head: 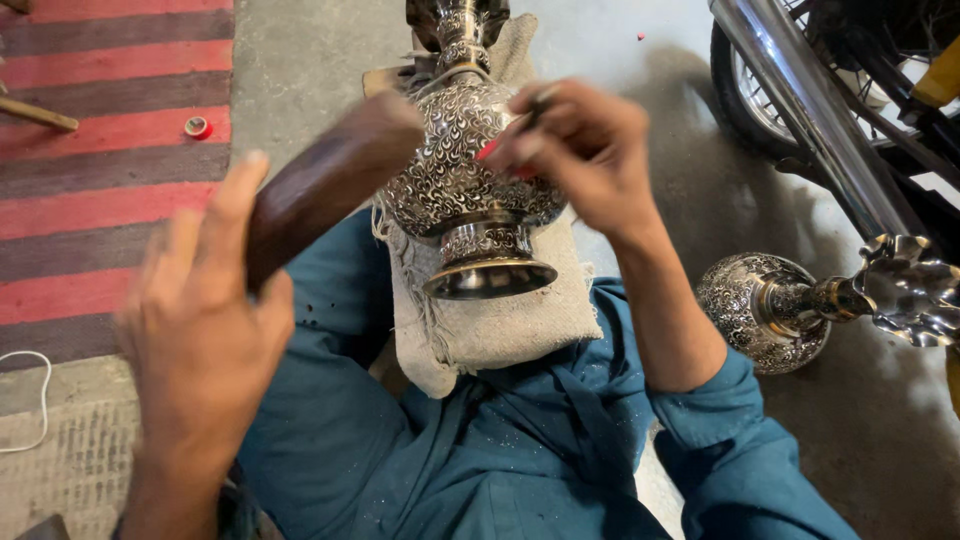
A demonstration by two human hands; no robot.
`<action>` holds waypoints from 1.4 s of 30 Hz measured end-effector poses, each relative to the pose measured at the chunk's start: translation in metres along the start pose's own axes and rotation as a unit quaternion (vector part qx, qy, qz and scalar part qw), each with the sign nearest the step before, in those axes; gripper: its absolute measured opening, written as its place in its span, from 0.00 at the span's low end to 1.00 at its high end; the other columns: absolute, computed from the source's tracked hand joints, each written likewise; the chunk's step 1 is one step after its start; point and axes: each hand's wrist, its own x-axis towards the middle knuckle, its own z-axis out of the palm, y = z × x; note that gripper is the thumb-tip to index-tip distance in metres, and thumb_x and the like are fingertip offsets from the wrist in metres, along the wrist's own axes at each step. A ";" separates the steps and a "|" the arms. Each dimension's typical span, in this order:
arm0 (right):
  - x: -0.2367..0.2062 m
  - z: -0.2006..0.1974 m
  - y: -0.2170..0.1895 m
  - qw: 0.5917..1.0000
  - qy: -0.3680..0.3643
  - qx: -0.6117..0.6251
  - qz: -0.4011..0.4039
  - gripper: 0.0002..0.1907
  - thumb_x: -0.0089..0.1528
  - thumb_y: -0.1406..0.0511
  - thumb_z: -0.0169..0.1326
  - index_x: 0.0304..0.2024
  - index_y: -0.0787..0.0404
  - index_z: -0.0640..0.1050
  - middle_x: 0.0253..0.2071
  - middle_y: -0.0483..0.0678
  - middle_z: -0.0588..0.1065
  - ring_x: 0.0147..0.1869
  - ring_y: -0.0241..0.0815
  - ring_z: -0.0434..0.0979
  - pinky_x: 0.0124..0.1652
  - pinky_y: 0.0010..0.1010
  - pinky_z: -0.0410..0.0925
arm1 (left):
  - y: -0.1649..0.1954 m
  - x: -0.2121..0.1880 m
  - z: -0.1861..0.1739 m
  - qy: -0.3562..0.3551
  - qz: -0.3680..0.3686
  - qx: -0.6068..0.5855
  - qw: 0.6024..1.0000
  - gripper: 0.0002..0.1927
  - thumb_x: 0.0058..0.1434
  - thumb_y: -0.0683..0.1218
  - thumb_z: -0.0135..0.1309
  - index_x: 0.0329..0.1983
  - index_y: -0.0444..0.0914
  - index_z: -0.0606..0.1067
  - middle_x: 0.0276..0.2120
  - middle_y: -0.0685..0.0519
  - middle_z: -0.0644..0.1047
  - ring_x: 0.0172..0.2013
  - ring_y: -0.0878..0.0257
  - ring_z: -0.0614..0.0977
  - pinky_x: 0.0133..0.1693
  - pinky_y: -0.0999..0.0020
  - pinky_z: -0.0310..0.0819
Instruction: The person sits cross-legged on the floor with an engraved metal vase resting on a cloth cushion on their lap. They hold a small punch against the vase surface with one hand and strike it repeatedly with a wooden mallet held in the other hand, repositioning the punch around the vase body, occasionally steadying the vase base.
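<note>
I wear a loose teal tunic, its cloth creased and speckled with pale dust. Below my right hand's point(585, 150) fingers, the sleeve is pushed up past the forearm and bunched at the elbow. Below my left hand's point(200, 330) fingers, the wrist is bare, no rings.

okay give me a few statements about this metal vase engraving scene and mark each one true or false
1. The left hand grips a dark wooden mallet. True.
2. The engraved vase lies on bare concrete. False: it rests on a burlap cloth over the person's lap.
3. The right hand pinches a thin tool against the vase. True.
4. A second engraved vase lies on the floor to the right. True.
5. The rug at left is plain blue. False: it is striped red and dark.
</note>
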 end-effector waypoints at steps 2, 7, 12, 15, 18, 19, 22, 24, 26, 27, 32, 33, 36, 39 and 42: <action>-0.008 -0.009 0.008 0.990 0.111 0.079 0.046 0.10 0.73 0.68 0.53 0.56 0.63 0.74 0.42 0.51 0.82 0.48 0.41 0.86 0.41 0.29 0.77 | -0.014 -0.018 0.017 -0.063 -0.103 -0.149 0.981 0.40 0.55 0.40 0.58 0.72 0.47 0.64 0.44 0.36 0.79 0.44 0.40 0.83 0.42 0.46 0.75; -0.061 -0.011 0.018 0.936 0.265 0.224 0.059 0.08 0.73 0.68 0.54 0.51 0.65 0.70 0.28 0.38 0.66 0.33 0.32 0.71 0.40 0.27 0.70 | -0.038 -0.088 0.093 -0.159 -0.190 -0.245 0.937 0.39 0.52 0.44 0.60 0.68 0.36 0.63 0.44 0.31 0.80 0.47 0.39 0.83 0.44 0.51 0.78; -0.129 0.023 0.020 0.929 0.302 0.141 0.161 0.07 0.63 0.63 0.50 0.38 0.59 0.67 0.28 0.43 0.65 0.26 0.33 0.64 0.25 0.24 0.62 | -0.029 -0.126 0.133 -0.410 -0.286 -0.237 0.833 0.47 0.55 0.44 0.64 0.79 0.47 0.61 0.43 0.42 0.81 0.36 0.41 0.84 0.44 0.55 0.81; -0.158 0.049 0.026 0.945 0.267 0.006 0.190 0.12 0.68 0.60 0.47 0.40 0.64 0.73 0.24 0.40 0.65 0.26 0.30 0.60 0.27 0.23 0.55 | -0.015 -0.104 0.120 -0.158 -0.081 -0.367 0.913 0.38 0.52 0.43 0.64 0.68 0.36 0.66 0.48 0.39 0.78 0.45 0.48 0.82 0.44 0.58 0.76; -0.175 0.073 0.034 0.961 0.207 -0.100 0.151 0.14 0.69 0.61 0.50 0.47 0.67 0.75 0.25 0.38 0.64 0.27 0.27 0.60 0.28 0.23 0.55 | 0.009 -0.072 0.096 -0.082 -0.048 -0.312 0.945 0.34 0.54 0.42 0.63 0.66 0.38 0.69 0.49 0.43 0.78 0.45 0.50 0.82 0.47 0.60 0.77; -0.178 0.081 0.037 0.951 0.210 -0.110 0.199 0.11 0.67 0.63 0.53 0.44 0.66 0.76 0.22 0.38 0.64 0.26 0.27 0.59 0.26 0.23 0.54 | 0.021 -0.064 0.088 -0.064 -0.019 -0.323 0.944 0.33 0.56 0.42 0.62 0.67 0.39 0.69 0.49 0.44 0.79 0.46 0.50 0.83 0.48 0.60 0.77; -0.177 0.097 0.046 0.927 0.212 -0.121 0.284 0.06 0.64 0.67 0.59 0.38 0.64 0.79 0.18 0.38 0.64 0.22 0.27 0.57 0.22 0.24 0.52 | 0.051 -0.042 0.074 -0.024 0.071 -0.305 0.949 0.31 0.60 0.40 0.60 0.68 0.42 0.69 0.49 0.45 0.79 0.45 0.50 0.83 0.46 0.58 0.77; -0.173 0.100 0.047 0.932 0.212 -0.105 0.273 0.02 0.65 0.69 0.60 0.37 0.63 0.80 0.18 0.38 0.64 0.23 0.27 0.58 0.23 0.25 0.53 | 0.063 -0.031 0.072 -0.020 0.128 -0.223 0.966 0.32 0.59 0.38 0.60 0.68 0.44 0.70 0.44 0.44 0.79 0.39 0.48 0.81 0.41 0.55 0.76; -0.168 0.099 0.043 0.937 0.203 -0.113 0.259 0.02 0.65 0.70 0.58 0.37 0.63 0.80 0.19 0.39 0.65 0.23 0.28 0.59 0.23 0.26 0.55 | 0.065 -0.023 0.074 -0.039 0.128 -0.220 0.966 0.36 0.56 0.33 0.56 0.69 0.46 0.70 0.37 0.47 0.77 0.35 0.50 0.81 0.39 0.55 0.77; -0.165 0.097 0.040 0.940 0.199 -0.117 0.251 0.02 0.65 0.70 0.57 0.37 0.64 0.80 0.19 0.40 0.66 0.23 0.28 0.60 0.23 0.26 0.56 | 0.064 -0.021 0.076 -0.048 0.128 -0.218 0.966 0.38 0.55 0.31 0.54 0.70 0.47 0.70 0.34 0.48 0.76 0.34 0.51 0.81 0.39 0.55 0.77; -0.149 0.082 0.019 0.951 0.150 -0.187 0.194 0.04 0.64 0.70 0.57 0.34 0.63 0.78 0.19 0.47 0.68 0.22 0.35 0.65 0.24 0.30 0.60 | 0.056 -0.031 0.097 -0.012 0.098 -0.297 0.950 0.38 0.56 0.28 0.50 0.69 0.47 0.72 0.34 0.47 0.78 0.32 0.51 0.81 0.39 0.56 0.77; -0.146 0.078 0.016 0.951 0.140 -0.206 0.185 0.06 0.65 0.70 0.58 0.32 0.63 0.77 0.19 0.48 0.68 0.21 0.37 0.66 0.24 0.31 0.60 | 0.056 -0.033 0.103 -0.012 0.083 -0.313 0.946 0.36 0.58 0.28 0.49 0.69 0.47 0.72 0.35 0.46 0.79 0.32 0.51 0.82 0.39 0.56 0.77; -0.137 0.063 0.008 0.947 0.101 -0.269 0.147 0.04 0.62 0.71 0.57 0.31 0.62 0.78 0.18 0.50 0.68 0.18 0.41 0.67 0.22 0.34 0.60 | 0.056 -0.039 0.125 0.046 0.056 -0.372 0.926 0.28 0.67 0.30 0.49 0.68 0.42 0.70 0.47 0.40 0.81 0.43 0.50 0.87 0.40 0.61 0.81; -0.134 0.054 0.002 0.948 0.056 -0.276 0.148 0.02 0.59 0.72 0.55 0.32 0.61 0.76 0.21 0.50 0.70 0.22 0.42 0.70 0.24 0.34 0.62 | 0.056 -0.045 0.143 0.099 0.073 -0.392 0.912 0.25 0.70 0.31 0.49 0.69 0.40 0.68 0.53 0.37 0.80 0.50 0.47 0.86 0.46 0.59 0.82; -0.137 0.050 -0.003 0.944 0.044 -0.256 0.204 0.02 0.61 0.69 0.60 0.35 0.62 0.80 0.20 0.52 0.70 0.19 0.45 0.69 0.22 0.36 0.62 | 0.055 -0.048 0.155 0.106 0.094 -0.386 0.911 0.28 0.68 0.30 0.49 0.70 0.37 0.64 0.53 0.34 0.79 0.50 0.44 0.85 0.45 0.60 0.83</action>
